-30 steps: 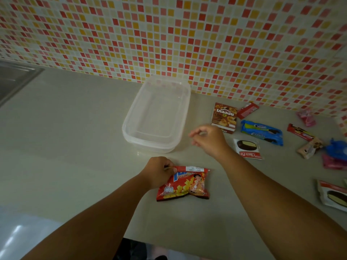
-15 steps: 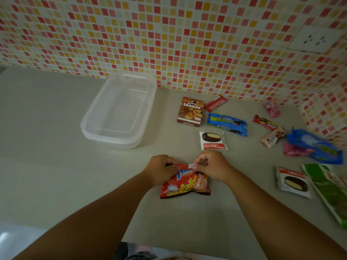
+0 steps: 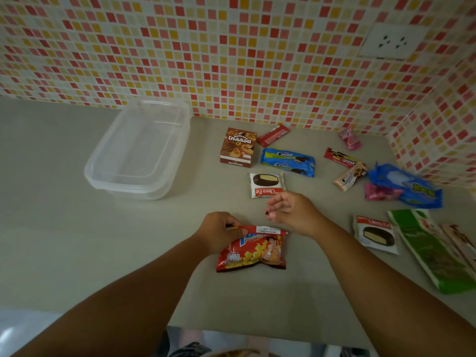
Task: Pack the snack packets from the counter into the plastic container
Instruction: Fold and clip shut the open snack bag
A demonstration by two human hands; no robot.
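Note:
A red potato-snack packet lies near the counter's front edge. My left hand pinches its top left corner. My right hand hovers just above and right of the packet, fingers loosely curled, holding nothing. The clear plastic container stands empty at the back left against the tiled wall. More packets lie to the right: a brown box, a blue cookie pack, a Choco Pie, a second Choco Pie.
Further right lie a red bar, a dark red bar, a beige packet, pink packets, a blue bag and a long green pack. The tiled wall turns a corner at right, with a socket.
My right hand came onto the red packet's top edge half a second ago and has now lifted off it, up and to the right. The left hand stays on the packet.

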